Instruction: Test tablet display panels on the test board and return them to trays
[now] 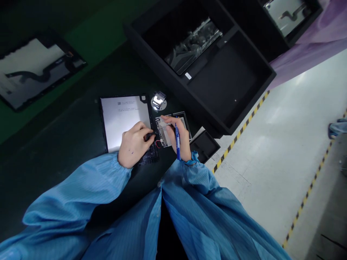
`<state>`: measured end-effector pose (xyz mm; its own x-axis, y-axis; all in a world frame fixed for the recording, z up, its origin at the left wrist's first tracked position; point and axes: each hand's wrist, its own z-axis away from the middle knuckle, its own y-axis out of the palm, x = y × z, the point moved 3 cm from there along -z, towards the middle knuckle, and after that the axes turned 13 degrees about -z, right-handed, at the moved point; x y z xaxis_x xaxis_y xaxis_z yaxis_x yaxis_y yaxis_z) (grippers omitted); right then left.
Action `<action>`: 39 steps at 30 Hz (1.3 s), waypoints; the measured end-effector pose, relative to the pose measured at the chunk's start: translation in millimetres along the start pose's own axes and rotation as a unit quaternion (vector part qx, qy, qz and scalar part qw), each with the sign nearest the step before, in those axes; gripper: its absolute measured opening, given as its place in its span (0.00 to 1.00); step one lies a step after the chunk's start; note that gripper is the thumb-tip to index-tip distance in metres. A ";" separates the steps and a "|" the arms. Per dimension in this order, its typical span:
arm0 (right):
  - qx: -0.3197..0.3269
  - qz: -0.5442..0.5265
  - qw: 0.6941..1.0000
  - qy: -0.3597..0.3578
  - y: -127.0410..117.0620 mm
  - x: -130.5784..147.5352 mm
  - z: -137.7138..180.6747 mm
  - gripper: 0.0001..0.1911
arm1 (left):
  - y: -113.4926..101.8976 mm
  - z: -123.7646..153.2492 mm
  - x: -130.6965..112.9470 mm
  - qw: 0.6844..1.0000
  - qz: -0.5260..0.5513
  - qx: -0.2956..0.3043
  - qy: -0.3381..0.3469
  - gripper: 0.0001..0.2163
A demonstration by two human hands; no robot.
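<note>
An opened tablet-like device [123, 115] with a pale metal back plate lies on the dark mat. My left hand [134, 144] rests on its lower right corner, fingers curled and pinching a small dark part at the device's edge. My right hand [179, 135] holds a blue pen [177, 142] along the palm while its fingers press on a small clear-covered circuit piece [168, 128] beside the device. A red wire loop [158, 144] shows between the two hands. Both arms wear blue sleeves.
A shiny round metal piece [158, 101] lies just beyond the device. A big black compartment tray [233, 86] with silvery parts stands at the back right. A second device panel [32, 72] lies far left. A small black tray [204, 144] sits at the table edge; floor with yellow-black tape is to the right.
</note>
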<state>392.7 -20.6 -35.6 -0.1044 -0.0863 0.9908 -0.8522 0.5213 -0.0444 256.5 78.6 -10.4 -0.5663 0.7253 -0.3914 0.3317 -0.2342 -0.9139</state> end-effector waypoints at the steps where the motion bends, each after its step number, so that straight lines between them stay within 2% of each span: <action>1: 0.000 0.001 1.000 -0.001 0.0 0.0 0.0 0.07 | 0.3 -0.3 -0.4 1.000 -0.002 0.005 0.000 0.07; 7: 0.009 0.020 1.000 -0.010 -0.2 2.1 -0.8 0.07 | 0.8 -2.3 -0.6 1.000 -0.011 0.010 0.002 0.06; 14: 0.022 0.116 0.993 -0.029 4.0 5.9 -4.9 0.13 | 1.7 -4.7 -1.6 0.999 -0.024 0.028 0.011 0.07; 24: 0.005 0.141 0.990 -0.020 10.2 3.2 -7.9 0.21 | 6.5 -7.9 -3.6 0.998 -0.039 0.041 0.011 0.06; 27: -0.039 0.085 0.995 -0.029 8.1 3.7 -7.2 0.19 | -4.8 -8.7 -2.1 0.999 0.004 0.040 0.015 0.07; 29: -0.058 0.028 0.997 -0.037 0.5 8.1 -5.5 0.16 | -25.7 -3.2 7.0 0.997 0.076 0.007 -0.001 0.14; 30: -0.040 0.018 0.998 -0.040 -3.6 11.5 -4.6 0.16 | -38.8 2.4 15.1 0.993 0.116 -0.013 -0.023 0.19; 32: 0.061 0.054 0.996 -0.047 -8.8 19.1 -2.5 0.23 | -63.8 19.4 36.4 0.977 0.190 -0.037 -0.094 0.24; 34: 0.193 0.130 0.971 -0.055 -9.1 24.4 1.0 0.41 | -80.0 41.4 58.4 0.950 0.253 -0.017 -0.181 0.27; 35: 0.243 0.165 0.954 -0.058 -7.9 25.4 2.9 0.52 | -84.1 52.6 68.0 0.933 0.279 -0.006 -0.229 0.28; 37: 0.299 0.208 0.929 -0.060 -3.0 24.7 5.2 0.67 | -84.0 72.4 82.4 0.887 0.326 0.015 -0.328 0.29; 39: 0.325 0.225 0.917 -0.054 4.5 21.4 6.3 0.73 | -77.0 84.2 90.5 0.837 0.376 0.026 -0.398 0.27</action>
<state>383.4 -25.4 -15.4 -0.5411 -0.0887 0.8363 -0.8322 -0.0872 -0.5476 116.2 107.8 15.5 -0.5422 -0.2948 -0.7868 0.7980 -0.4739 -0.3723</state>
